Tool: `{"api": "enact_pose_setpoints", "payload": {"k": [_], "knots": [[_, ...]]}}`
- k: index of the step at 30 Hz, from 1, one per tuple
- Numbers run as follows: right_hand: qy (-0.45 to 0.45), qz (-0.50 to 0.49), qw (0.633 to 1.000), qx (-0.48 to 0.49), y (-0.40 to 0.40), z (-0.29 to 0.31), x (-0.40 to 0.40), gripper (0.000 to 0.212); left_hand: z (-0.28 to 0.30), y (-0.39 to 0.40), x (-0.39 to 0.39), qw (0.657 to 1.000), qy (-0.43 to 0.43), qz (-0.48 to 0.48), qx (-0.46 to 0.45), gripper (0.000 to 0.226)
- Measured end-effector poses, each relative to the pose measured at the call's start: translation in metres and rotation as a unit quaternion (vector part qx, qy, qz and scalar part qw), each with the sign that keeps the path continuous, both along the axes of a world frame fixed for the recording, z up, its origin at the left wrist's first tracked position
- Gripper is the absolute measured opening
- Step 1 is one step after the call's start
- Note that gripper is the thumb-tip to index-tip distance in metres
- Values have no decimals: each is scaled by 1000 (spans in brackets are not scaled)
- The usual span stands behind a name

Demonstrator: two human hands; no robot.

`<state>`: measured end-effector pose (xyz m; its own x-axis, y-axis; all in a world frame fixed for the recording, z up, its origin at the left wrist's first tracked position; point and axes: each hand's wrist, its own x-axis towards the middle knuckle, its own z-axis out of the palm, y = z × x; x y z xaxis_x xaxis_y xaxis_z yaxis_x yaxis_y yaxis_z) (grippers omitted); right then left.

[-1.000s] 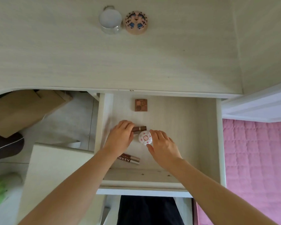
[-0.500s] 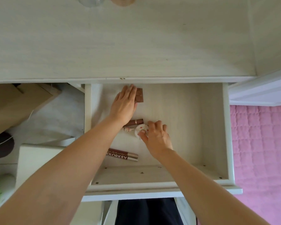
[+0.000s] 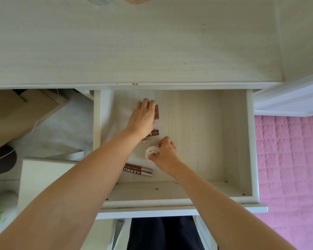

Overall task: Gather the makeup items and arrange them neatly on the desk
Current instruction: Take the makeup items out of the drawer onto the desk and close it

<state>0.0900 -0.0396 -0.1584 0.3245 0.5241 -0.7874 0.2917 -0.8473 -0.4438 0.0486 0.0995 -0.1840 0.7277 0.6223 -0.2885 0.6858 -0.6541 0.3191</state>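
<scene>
An open white drawer [image 3: 249,141] under the pale desk top [image 3: 152,42] holds the makeup. My left hand [image 3: 143,118] reaches to its far left and curls over a small brown square palette [image 3: 157,112], most of which it hides. My right hand [image 3: 165,154] grips a round white compact with red dots [image 3: 150,151], tilted up on its edge. A brown lipstick tube [image 3: 154,132] and a small pale item [image 3: 145,142] lie between the hands. Two brown tubes with silver caps [image 3: 139,170] lie near the drawer front.
At the top edge of the desk, a clear jar [image 3: 98,0] and a pink round compact [image 3: 135,0] are cut off by the frame. A cardboard box [image 3: 20,112] sits on the floor at left. A pink quilted cover [image 3: 289,168] lies at right.
My left hand moved from the lipstick up to the brown palette and curled its fingers over it. My right hand closed on the white compact, drew it nearer and tipped it up.
</scene>
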Motion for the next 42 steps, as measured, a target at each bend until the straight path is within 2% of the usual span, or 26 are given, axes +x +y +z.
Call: {"api": "enact_pose_setpoints", "payload": {"k": [5, 9, 14, 17, 19, 21, 26, 28, 30, 32, 35, 39, 42], "knots": [[18, -3, 1000, -3, -13, -1, -2, 55, 2, -9, -4, 996, -7, 56, -63, 40], [85, -35, 996, -13, -21, 10, 7, 50, 12, -17, -10, 983, -12, 125, -134, 41], [159, -96, 983, -14, -25, 39, 22, 44, 44, -31, -11, 921, -91, 276, -260, 33], [232, -107, 967, -14, -30, 66, 37, 34, 70, -46, -17, 887, -115, 319, -314, 40], [257, -124, 958, 9, -34, 85, 45, 28, 92, -56, -22, 870, -135, 343, -327, 44], [275, -146, 950, 34, -36, 106, 50, 26, 117, -65, -24, 858, -141, 375, -322, 39], [369, -191, 905, 95, -35, 152, 62, 33, 164, -82, -33, 809, -234, 439, -314, 38], [405, -209, 883, 114, -33, 169, 65, 38, 179, -85, -35, 779, -265, 475, -312, 38], [428, -225, 866, 129, -29, 184, 68, 31, 196, -86, -35, 745, -292, 502, -328, 37], [428, -232, 862, 142, -23, 197, 70, 20, 209, -85, -35, 706, -332, 506, -368, 34], [392, -229, 878, 154, -12, 209, 73, 15, 221, -79, -38, 673, -369, 502, -399, 32], [348, -226, 895, 165, 9, 217, 76, 15, 224, -61, -42, 679, -390, 494, -376, 35], [284, -245, 913, 162, 31, 218, 78, 21, 225, -38, -42, 687, -395, 508, -337, 41]]}}
